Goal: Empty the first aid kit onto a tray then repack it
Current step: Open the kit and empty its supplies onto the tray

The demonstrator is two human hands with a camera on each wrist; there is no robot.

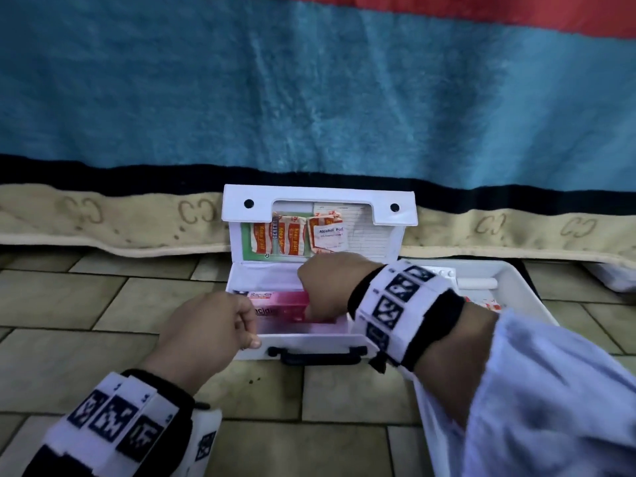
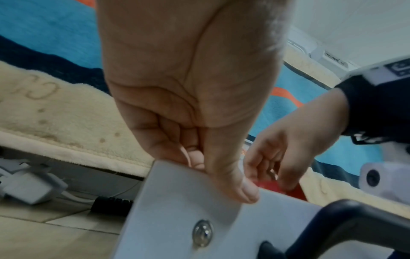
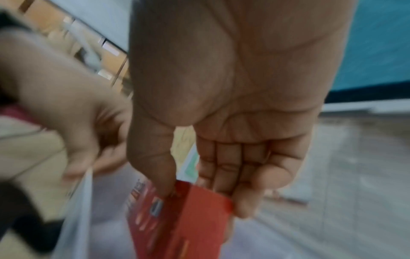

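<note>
While the left hand (image 1: 206, 333) pinches the front wall of the first aid kit (image 1: 309, 344) between thumb and curled fingers, close to its left corner, the right hand (image 1: 330, 287) reaches down inside the kit. In the right wrist view, the thumb and fingers of this hand grasp the end of a red box (image 3: 182, 219); that picture is blurred, so the print on the box cannot be read. From the head view a pink medicine box (image 1: 278, 306) lies in the kit, between the two hands, and I cannot tell if it is the same box. The white kit stands open on the tiled floor (image 1: 86, 304), its black handle (image 1: 316, 354) just below the hands. Its lid (image 1: 320, 228) stands upright beyond the right hand and holds orange plaster packets (image 1: 277, 239) and an alcohol pad (image 1: 330, 235) in a pocket. A white tray (image 1: 523, 287) lies on the floor behind the right wrist, touching or almost touching the kit, with a white roll (image 1: 476, 283) and some small packets in it. Beyond both hands hangs a blue and beige blanket (image 1: 309, 98).
</note>
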